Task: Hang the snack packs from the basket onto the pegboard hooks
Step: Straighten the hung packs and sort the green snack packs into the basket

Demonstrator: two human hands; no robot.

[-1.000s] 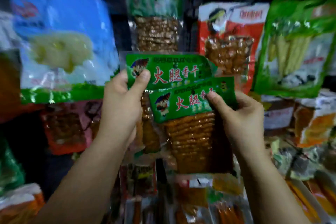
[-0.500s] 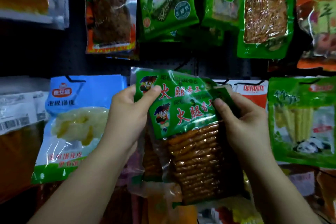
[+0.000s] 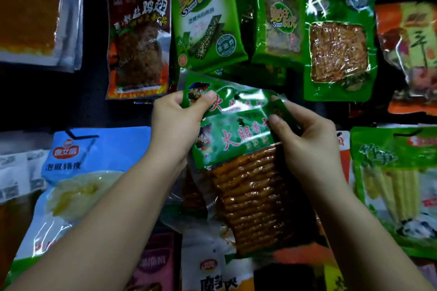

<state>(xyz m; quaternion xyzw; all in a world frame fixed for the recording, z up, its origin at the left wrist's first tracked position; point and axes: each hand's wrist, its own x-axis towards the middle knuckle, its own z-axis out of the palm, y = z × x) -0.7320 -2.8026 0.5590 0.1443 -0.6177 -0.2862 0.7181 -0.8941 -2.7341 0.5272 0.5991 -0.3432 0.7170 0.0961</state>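
I hold two matching snack packs with green headers, red lettering and brown ridged strips inside. My left hand (image 3: pixel 176 125) pinches the top left corner of the rear pack (image 3: pixel 236 99), thumb on its front. My right hand (image 3: pixel 305 139) pinches the top right corner of the front pack (image 3: pixel 248 184), which overlaps the rear one and hangs lower. Both packs are raised in front of the dark pegboard (image 3: pixel 59 101), just under the upper row of hung packs. A small hang hole shows in each header. No hook tip is visible behind them, and the basket is out of view.
Hung packs crowd the board: a dark red chicken-wing pack (image 3: pixel 138 38), green seaweed packs (image 3: pixel 208 14), a green tofu pack (image 3: pixel 338 47) above; a blue pack (image 3: pixel 94 172) on the left, a green bamboo-shoot pack (image 3: pixel 397 184) on the right. More packs hang below.
Both hands lifted the two packs upward and my view tilted up, bringing the upper row of hung packs into sight. The grips stayed the same.
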